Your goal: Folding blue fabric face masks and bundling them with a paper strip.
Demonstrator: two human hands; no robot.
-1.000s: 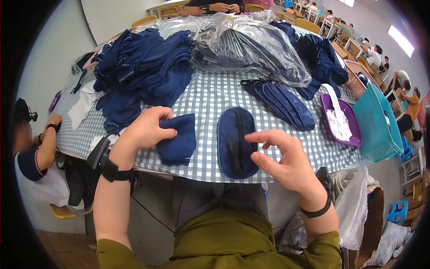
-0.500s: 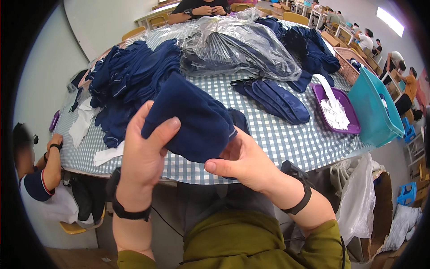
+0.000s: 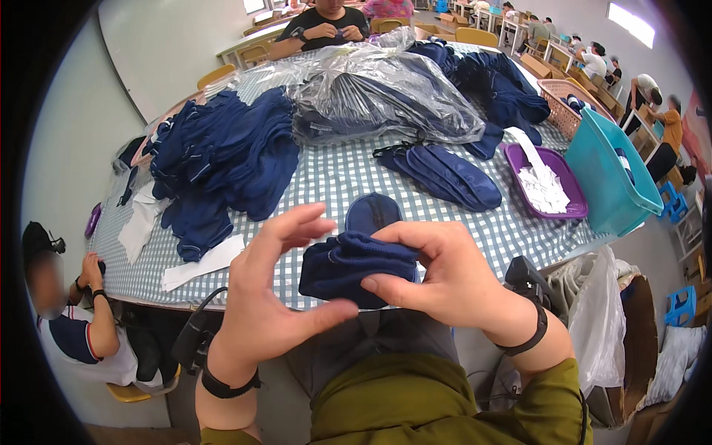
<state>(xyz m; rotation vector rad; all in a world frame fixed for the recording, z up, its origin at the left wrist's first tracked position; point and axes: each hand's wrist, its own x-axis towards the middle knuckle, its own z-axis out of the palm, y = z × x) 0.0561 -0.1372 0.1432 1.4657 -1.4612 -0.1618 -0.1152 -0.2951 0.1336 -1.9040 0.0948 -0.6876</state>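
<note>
Just above the near edge of the worktop [image 3: 475, 222], the right hand [image 3: 445, 278] grips a folded dark blue cloth piece [image 3: 356, 268]: its fingers curl over the top of the piece and the thumb presses in from below, so the hand is closed on it. The piece juts out to the left of that hand, toward the left hand [image 3: 271, 308]. The left hand is open, fingers spread and bent, thumb pointing right under the piece; whether its fingertips touch the cloth cannot be told, and it grips nothing.

Right behind the held piece, one oval dark blue pad [image 3: 373, 213] lies flat on the checked cloth of the worktop, partly hidden by the hands. Farther back and to the right lies a fanned row of similar blue pads [image 3: 445, 174], overlapping so that an exact count cannot be made. To the left sits one large heap of blue cloth pieces [image 3: 222, 159], with a few white paper sheets [image 3: 200, 263] beside it. One clear plastic bag [image 3: 378, 96] full of blue goods lies at the middle back. On the right stand one purple tray [image 3: 571, 204] holding white slips and one teal bin [image 3: 612, 182]. Each wrist wears one black band.
</note>
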